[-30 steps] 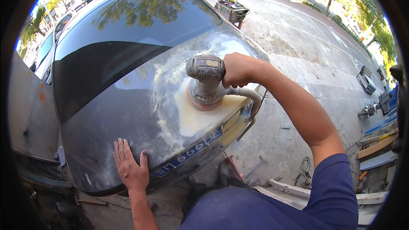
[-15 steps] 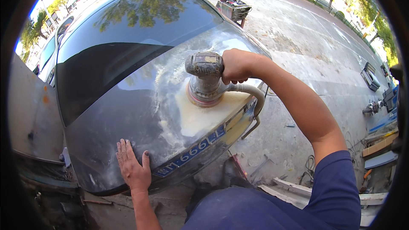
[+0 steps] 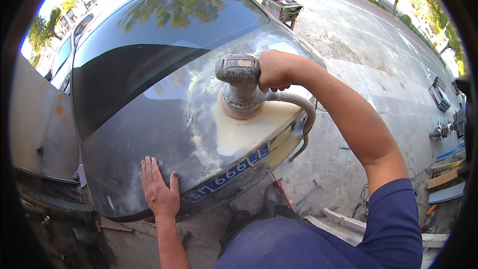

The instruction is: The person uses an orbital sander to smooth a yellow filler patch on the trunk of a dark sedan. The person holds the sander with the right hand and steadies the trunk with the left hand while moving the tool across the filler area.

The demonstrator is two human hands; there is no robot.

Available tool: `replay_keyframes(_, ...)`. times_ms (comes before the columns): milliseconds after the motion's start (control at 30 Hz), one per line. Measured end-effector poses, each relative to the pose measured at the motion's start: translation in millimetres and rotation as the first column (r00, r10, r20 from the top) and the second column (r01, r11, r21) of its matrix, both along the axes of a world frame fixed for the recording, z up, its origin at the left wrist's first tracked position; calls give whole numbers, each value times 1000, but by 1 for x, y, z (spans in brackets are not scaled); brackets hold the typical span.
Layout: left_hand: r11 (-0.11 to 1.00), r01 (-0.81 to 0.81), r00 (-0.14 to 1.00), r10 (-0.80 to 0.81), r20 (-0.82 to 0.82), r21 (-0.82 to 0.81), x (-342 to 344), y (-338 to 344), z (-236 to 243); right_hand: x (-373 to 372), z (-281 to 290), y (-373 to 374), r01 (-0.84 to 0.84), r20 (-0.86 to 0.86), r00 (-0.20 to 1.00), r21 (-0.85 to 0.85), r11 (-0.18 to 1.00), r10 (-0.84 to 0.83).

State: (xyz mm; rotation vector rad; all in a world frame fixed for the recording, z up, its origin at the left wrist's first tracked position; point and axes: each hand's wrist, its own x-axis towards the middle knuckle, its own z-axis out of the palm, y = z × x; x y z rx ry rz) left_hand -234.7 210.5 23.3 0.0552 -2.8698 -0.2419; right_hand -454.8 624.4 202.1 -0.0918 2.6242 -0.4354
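Observation:
A dusty grey power sander (image 3: 240, 82) rests with its round pad on the car's dark trunk lid (image 3: 144, 124), at the upper left edge of a cream filler patch (image 3: 239, 132). My right hand (image 3: 276, 71) is closed around the sander's handle, its fingers curled under and partly hidden. A ribbed hose (image 3: 308, 112) curves from the sander over the trunk's rear edge. Lower left, my left hand (image 3: 162, 194) lies flat on the lid with fingers stretched out and nothing held. Pale dust streaks the paint around the pad.
Beyond the lid slopes the dark rear window (image 3: 164, 55). The blue licence plate (image 3: 229, 173) is on the rear face near me. A tool cart (image 3: 282, 7) stands far off. Boards and metal parts (image 3: 443, 189) lie at right; a worn panel (image 3: 45, 114) stands at left.
The view has shifted slightly, so the car appears farther right and up. Against the lid, the sander has moved a little to the left. My left hand stays flat on the lid.

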Motion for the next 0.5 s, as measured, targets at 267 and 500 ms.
replay_keyframes(267,1000,2,1000,-2,1,-18,-2,-1,-2,13,1,-2,-112,47,993,73,991,109)
replay_keyframes(500,1000,1,1000,-1,12,-1,0,0,0,-6,-2,-13,4,-39,999,-60,998,-6)
